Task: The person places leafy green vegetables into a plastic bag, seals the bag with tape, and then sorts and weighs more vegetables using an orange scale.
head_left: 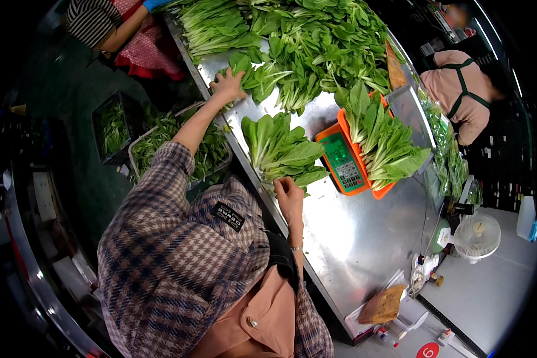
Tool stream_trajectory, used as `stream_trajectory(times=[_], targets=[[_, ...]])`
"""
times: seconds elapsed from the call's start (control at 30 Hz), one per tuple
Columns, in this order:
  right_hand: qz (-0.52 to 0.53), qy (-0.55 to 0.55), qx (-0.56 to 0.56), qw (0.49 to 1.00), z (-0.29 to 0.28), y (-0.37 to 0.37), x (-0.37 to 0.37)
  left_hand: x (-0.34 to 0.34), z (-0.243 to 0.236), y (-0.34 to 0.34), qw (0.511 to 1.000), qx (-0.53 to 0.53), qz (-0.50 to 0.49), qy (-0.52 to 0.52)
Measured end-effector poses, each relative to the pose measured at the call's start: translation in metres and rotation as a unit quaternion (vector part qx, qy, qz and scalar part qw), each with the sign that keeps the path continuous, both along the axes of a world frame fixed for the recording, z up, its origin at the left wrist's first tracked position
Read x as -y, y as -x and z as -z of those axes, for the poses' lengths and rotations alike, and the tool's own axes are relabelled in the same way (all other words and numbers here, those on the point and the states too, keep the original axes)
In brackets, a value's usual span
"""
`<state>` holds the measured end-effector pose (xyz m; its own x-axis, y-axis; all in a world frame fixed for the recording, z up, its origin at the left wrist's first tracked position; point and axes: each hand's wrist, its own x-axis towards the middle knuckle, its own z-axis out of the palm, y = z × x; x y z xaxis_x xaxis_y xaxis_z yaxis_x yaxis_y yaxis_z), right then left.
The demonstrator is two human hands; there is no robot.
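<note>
My left hand point(228, 86) reaches across the metal table's edge, its fingers spread over the leaves at the near side of a large heap of leafy greens point(316, 42). Nearer to me lies a separate bunch of leafy greens point(283, 146), its leaves pointing away. At the stem ends of that bunch my right hand point(289, 200) is closed in a pinch; the stems at the fingertips are partly hidden. Beside the bunch, an orange scale point(343, 161) with a green panel carries another pile of greens point(382, 140) in its orange tray.
Crates of greens point(140, 149) stand on the floor left of the metal table point(346, 256). A white round fan point(477, 235), bagged greens point(450, 155) and a brown wooden-looking block point(383, 305) are to the right. Two other people point(459, 89) stand beyond the table's sides.
</note>
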<state>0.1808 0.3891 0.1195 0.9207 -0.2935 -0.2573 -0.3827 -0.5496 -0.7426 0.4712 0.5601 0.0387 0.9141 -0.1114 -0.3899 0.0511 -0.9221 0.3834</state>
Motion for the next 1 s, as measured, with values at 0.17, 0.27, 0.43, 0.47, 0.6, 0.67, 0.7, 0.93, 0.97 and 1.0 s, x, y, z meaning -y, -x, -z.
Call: stream_trajectory(times=[0.17, 0.27, 0.43, 0.47, 0.6, 0.67, 0.7, 0.93, 0.97, 1.0], targets=[[0.008, 0.007, -0.017, 1.000, -0.002, -0.001, -0.002, -0.054, 0.047, -0.023, 0.954, 0.202, 0.001, 0.220], [0.015, 0.000, -0.005, 1.000, 0.003, -0.002, 0.002, -0.086, -0.003, -0.003, 0.947, 0.165, -0.095, 0.260], [0.014, 0.004, -0.014, 1.000, 0.002, -0.011, 0.005, -0.176, -0.009, 0.049, 0.928, 0.203, -0.112, 0.292], [0.011, 0.006, -0.018, 1.000, 0.000, -0.013, 0.005, -0.194, -0.008, 0.058, 0.974, 0.128, -0.098, 0.158], [0.024, 0.002, -0.003, 1.000, -0.002, -0.017, 0.005, -0.149, -0.043, 0.071, 0.969, 0.097, -0.203, -0.103], [0.025, 0.003, -0.013, 1.000, -0.003, -0.017, 0.004, -0.112, -0.049, 0.034, 0.980, 0.142, -0.012, 0.141], [0.019, 0.000, -0.010, 1.000, -0.006, -0.018, 0.001, -0.085, -0.042, 0.019, 0.965, 0.131, -0.008, 0.229], [0.072, -0.004, -0.013, 0.997, 0.000, -0.001, 0.003, 0.067, -0.007, -0.039, 0.996, 0.064, 0.038, 0.051], [0.084, -0.005, -0.013, 0.996, 0.000, 0.002, 0.003, 0.066, 0.003, -0.049, 0.996, 0.030, 0.038, 0.077], [0.091, 0.007, -0.006, 0.996, -0.002, 0.005, 0.004, 0.062, 0.014, -0.057, 0.994, -0.004, 0.037, 0.102]])
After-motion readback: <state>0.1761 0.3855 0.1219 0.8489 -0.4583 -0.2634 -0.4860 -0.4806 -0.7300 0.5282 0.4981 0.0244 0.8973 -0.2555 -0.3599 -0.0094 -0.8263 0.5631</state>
